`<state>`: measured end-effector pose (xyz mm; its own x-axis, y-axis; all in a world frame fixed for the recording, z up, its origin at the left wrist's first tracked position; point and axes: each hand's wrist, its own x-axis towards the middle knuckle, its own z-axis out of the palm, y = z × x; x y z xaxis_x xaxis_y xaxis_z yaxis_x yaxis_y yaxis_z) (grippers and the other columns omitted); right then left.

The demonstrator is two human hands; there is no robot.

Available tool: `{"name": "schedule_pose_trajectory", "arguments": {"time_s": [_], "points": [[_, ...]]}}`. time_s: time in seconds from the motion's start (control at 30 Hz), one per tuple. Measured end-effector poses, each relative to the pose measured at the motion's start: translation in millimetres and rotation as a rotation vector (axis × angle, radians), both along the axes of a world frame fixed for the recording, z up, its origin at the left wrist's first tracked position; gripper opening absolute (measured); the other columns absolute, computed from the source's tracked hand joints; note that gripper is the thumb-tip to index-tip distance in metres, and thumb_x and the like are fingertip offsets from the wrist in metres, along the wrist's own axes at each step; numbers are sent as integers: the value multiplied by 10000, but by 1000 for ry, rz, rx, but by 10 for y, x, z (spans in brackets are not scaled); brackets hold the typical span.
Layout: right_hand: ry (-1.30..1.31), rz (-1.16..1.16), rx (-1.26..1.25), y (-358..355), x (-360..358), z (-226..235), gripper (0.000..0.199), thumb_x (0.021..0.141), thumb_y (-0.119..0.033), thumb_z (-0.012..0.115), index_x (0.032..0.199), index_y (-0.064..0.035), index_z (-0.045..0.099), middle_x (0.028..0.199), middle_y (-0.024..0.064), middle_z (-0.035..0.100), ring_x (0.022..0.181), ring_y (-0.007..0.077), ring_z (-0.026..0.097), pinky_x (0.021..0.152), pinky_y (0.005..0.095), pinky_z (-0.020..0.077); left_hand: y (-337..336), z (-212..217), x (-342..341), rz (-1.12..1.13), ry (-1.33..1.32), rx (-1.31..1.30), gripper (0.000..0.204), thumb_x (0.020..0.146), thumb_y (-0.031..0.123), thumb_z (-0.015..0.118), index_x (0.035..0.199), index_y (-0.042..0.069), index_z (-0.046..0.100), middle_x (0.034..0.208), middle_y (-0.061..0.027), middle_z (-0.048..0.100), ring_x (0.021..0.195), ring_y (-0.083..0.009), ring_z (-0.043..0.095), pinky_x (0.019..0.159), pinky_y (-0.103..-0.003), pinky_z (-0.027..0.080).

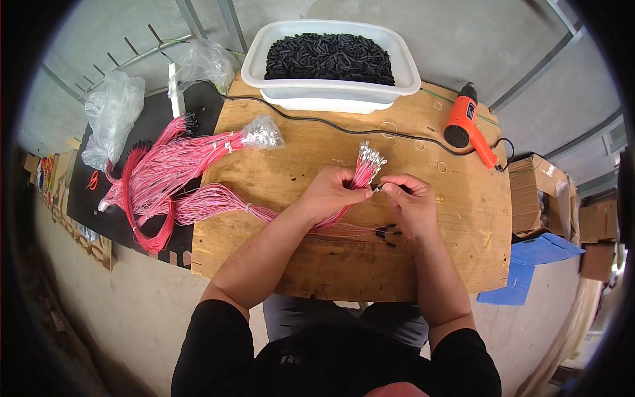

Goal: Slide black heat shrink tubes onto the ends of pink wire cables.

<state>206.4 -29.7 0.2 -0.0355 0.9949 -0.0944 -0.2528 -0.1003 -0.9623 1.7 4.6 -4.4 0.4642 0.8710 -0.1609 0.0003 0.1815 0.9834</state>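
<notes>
My left hand [334,192] is closed round a bundle of red and pink wires [366,169], whose silvery metal terminals fan out above the fingers. Just right of the left thumb, my right hand [411,202] pinches a small black piece beside a terminal; the fingertips partly hide it. Below the hands, several wires with black sleeves [385,233] on their ends lie on the wooden table. The held bundle trails left under my left forearm to a tied length of pink wires [218,200].
A white plastic tub [254,61] full of short black sleeves [327,58] stands at the back. A red heat gun [466,122] lies at the right, its black cord crossing the table [317,271]. More wire bundles [172,162], plastic bags [116,116] and red-handled scissors [92,180] are at left.
</notes>
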Motion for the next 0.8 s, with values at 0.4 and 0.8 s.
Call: {"name": "schedule_pose_trajectory", "arguments": {"time_s": [0.4, 0.8], "points": [[-11, -10, 24, 23, 18, -15, 130, 907, -36, 718, 1030, 7, 725, 693, -71, 556, 565, 8, 383, 499, 190, 263, 11, -51, -2, 5, -57, -17, 181, 869, 125, 761, 975, -19, 733, 832, -4, 683, 780, -56, 581, 712, -232, 481], [268, 108, -219, 72, 148, 22, 233, 983, -191, 638, 1056, 29, 667, 873, 81, 700, 578, 48, 446, 452, 181, 287, 7, -54, 12, 22, -69, -48, 170, 882, 104, 743, 980, -34, 733, 827, -6, 686, 762, -46, 571, 676, -229, 473]]}}
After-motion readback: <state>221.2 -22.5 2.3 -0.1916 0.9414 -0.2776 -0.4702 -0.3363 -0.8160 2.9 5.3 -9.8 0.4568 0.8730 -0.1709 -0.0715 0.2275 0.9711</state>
